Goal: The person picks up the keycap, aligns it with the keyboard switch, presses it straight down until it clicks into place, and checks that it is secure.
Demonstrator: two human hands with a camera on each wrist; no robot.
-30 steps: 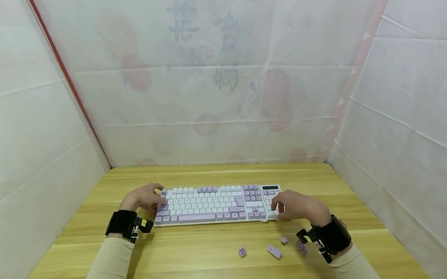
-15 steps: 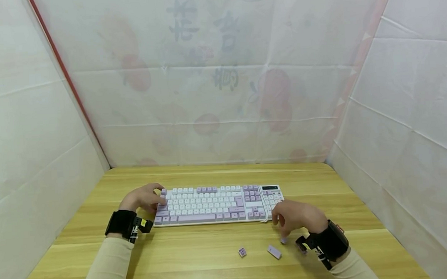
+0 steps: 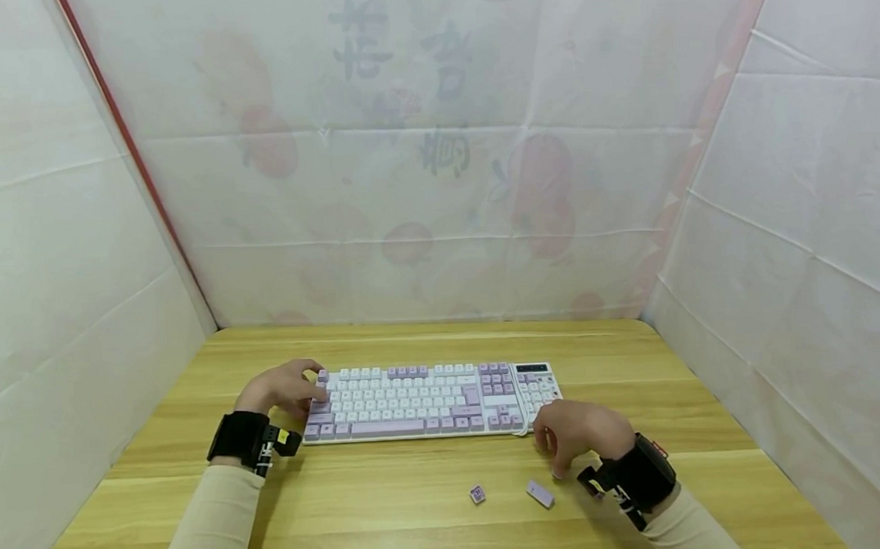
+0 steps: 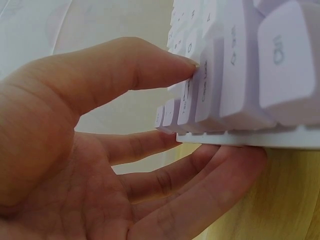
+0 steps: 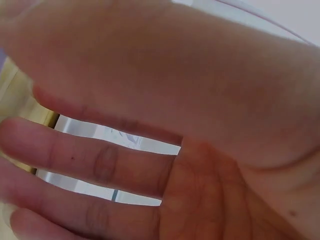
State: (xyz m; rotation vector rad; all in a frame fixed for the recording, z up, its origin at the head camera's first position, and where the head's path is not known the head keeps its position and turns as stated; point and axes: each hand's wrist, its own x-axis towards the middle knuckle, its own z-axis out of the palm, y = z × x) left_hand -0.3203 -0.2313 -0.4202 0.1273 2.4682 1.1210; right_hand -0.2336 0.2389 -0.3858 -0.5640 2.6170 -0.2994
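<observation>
A white and lavender keyboard lies flat on the wooden table. My left hand grips its left end. In the left wrist view, the thumb presses by the Caps Lock key while the other fingers reach beneath the edge. In front of the keyboard's right end, my right hand points down, fingertips right at a small lavender keycap mostly hidden by them. I cannot tell whether it is pinched. Left of that hand lie a long lavender keycap and a square purple one.
A white cable runs across the keyboard before its number pad. Another purple keycap is largely covered by the right wrist camera. Pale fabric walls enclose the table at the back and both sides.
My right hand has come off the number pad and moved toward me, down to the small keycap, now mostly covered. My left hand stays on the keyboard's left end.
</observation>
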